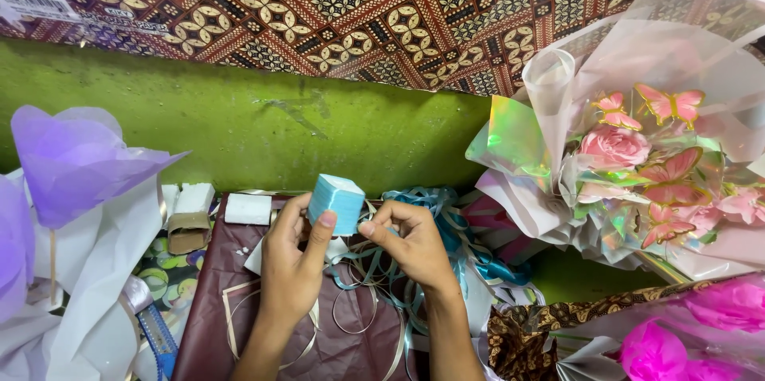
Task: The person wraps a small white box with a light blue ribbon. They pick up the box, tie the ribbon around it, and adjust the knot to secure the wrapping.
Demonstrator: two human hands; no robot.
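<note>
Ribbon roll (336,202), pale blue, sits pinched between left hand (291,265) and right hand (410,245), best turned slowly to keep the loose ribbons (382,285) untangled.

The small light-blue roll of satin ribbon (336,203) looks smooth with a soft sheen. Loose blue and cream ribbons (382,281) shine glossy on the matt maroon sheet (215,301). The bouquet's clear iridescent plastic wrap (518,138) gleams; purple tissue paper (76,162) looks matt.

green wall (239,126), patterned batik cloth (358,6) hanging above, even light
</note>
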